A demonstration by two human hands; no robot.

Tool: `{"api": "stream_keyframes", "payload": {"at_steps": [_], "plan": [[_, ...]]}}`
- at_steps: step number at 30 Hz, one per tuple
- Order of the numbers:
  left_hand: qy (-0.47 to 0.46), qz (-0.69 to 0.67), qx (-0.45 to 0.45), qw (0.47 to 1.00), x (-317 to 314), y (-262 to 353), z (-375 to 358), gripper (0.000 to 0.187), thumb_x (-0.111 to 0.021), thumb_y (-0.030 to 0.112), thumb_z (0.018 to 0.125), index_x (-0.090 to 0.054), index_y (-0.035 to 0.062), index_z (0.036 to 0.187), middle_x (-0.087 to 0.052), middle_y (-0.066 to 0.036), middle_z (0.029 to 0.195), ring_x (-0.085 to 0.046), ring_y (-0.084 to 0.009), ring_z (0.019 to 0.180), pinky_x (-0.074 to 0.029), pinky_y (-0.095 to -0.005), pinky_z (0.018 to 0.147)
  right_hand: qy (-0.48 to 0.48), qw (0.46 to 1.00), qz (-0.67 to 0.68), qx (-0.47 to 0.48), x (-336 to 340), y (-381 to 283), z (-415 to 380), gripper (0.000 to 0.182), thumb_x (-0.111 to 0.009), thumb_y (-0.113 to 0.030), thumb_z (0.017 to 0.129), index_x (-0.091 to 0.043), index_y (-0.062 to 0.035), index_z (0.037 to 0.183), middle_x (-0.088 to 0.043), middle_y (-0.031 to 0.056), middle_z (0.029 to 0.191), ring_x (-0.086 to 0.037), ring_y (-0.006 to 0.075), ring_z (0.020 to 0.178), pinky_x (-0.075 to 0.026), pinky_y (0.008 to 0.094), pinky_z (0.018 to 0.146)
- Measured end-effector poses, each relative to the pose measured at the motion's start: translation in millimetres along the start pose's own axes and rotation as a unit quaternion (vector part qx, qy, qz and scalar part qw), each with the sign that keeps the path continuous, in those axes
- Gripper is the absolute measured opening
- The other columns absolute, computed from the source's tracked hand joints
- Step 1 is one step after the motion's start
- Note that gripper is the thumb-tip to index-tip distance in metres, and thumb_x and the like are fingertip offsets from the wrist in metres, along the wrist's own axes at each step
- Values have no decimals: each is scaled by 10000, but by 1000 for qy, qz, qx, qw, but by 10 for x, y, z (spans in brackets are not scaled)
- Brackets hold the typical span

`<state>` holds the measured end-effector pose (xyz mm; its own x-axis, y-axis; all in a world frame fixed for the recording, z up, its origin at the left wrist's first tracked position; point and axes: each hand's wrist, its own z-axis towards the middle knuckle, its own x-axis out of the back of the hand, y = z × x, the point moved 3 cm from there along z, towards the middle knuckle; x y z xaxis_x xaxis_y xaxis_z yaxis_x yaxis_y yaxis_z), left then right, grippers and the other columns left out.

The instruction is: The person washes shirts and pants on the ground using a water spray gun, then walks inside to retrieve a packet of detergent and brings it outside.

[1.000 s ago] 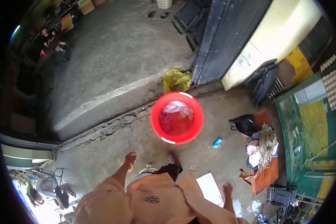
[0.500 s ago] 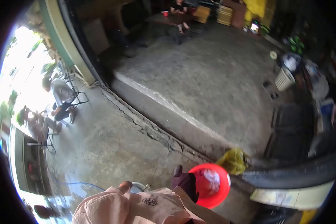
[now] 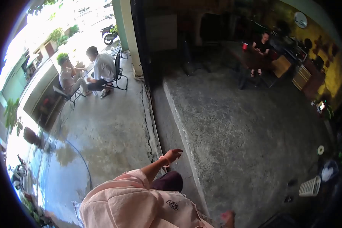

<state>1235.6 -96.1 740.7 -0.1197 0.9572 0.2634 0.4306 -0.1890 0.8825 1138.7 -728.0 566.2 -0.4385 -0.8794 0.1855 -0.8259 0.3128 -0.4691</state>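
Observation:
My left hand (image 3: 173, 155) is held out in front of my body, above the step edge, with a pink band (image 3: 164, 161) around its wrist. The fingers are partly stretched and hold nothing that I can see. Low in the view, my right hand (image 3: 228, 218) is blurred by motion over the raised concrete floor (image 3: 231, 148); its fingers cannot be made out. My pink shirt (image 3: 129, 205) and one dark trouser knee (image 3: 171, 182) show at the bottom.
Two people sit on folding chairs (image 3: 119, 72) at the left. Another person (image 3: 263, 45) sits by a table (image 3: 247, 57) at the back. A blue hose (image 3: 81, 157) crosses wet concrete. A white basket (image 3: 309, 187) lies at the right. A step (image 3: 178, 125) divides the floors.
The view has swung toward the left and up, and the red basin and yellow bag are out of sight. My left forearm now reaches forward, and my right hand has come into view.

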Motion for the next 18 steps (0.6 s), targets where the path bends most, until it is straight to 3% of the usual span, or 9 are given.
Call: {"api": "stream_keyframes", "payload": {"at_steps": [4,5,7,12,13,14,15,16,18], "plan": [[20,204,-88,975,27,-1249,1430,275,-586,156,799,-648,97,1060,-652,-78,800,-636,-179,740,-512,-323,655,2,942,-92,322,-1267,-3601,-562,403,-518,-265,902,-462,-151,1284,-555,39,1076,-552,189,836,-449,351,697],[-7,238,-75,968,-86,-1506,1513,304,-508,156,848,-605,34,1109,-645,-133,1061,-638,-236,914,-508,-345,774,-41,913,-96,395,-1522,-4217,-755,400,-522,-244,900,-462,-147,1283,-551,47,1110,-561,195,870,-451,353,731],[-156,413,58,896,-171,-1292,1444,289,-517,168,837,-612,49,1083,-643,-131,1055,-633,-243,925,-502,-350,787,-129,872,-71,467,-1976,-4993,-1452,380,-548,-229,869,-498,-112,1227,-566,37,1008,-578,178,834,-456,351,716],[-256,486,103,829,-647,87,2247,253,-540,198,810,-630,86,1018,-637,-129,1039,-618,-259,953,-486,-364,818,-101,883,-230,398,-1641,-5074,-368,352,-611,-102,768,-564,-86,1117,-595,-7,797,-564,117,632,-443,255,521],[-264,496,73,824,-794,321,2565,246,-545,204,804,-633,93,1005,-636,-128,1036,-615,-263,959,-483,-366,825,-37,774,-384,502,-1311,-4775,-15,240,-596,-182,796,-603,-75,1010,-639,115,872,-623,285,751,-492,357,696],[-276,507,15,816,-987,721,2997,238,-549,210,799,-637,101,992,-635,-127,1033,-612,-266,964,-480,-369,831,-19,895,-345,283,-562,-3832,686,237,-543,-292,807,-616,-104,933,-634,138,901,-607,359,808,-484,430,717],[-273,511,-76,812,-1255,943,3442,231,-554,216,794,-640,108,979,-634,-127,1030,-609,-270,970,-477,-371,837,-9,788,-546,284,-291,-3654,460,270,-510,-347,796,-647,-123,861,-637,125,885,-608,343,840,-479,464,717],[-250,522,-236,781,-1529,1210,3890,224,-559,222,788,-644,116,966,-633,-126,1027,-606,-273,975,-474,-374,844,0,813,-545,204,-155,-3686,310,268,-512,-345,797,-647,-122,861,-637,123,880,-607,337,833,-478,461,714],[-79,256,72,961,-1985,2024,4746,288,-576,255,799,-644,175,1067,-644,-106,1071,-615,-267,987,-481,-363,838,35,901,-426,73,0,-4080,199,265,-517,-341,799,-646,-119,861,-637,121,871,-605,325,819,-478,455,708]]}}
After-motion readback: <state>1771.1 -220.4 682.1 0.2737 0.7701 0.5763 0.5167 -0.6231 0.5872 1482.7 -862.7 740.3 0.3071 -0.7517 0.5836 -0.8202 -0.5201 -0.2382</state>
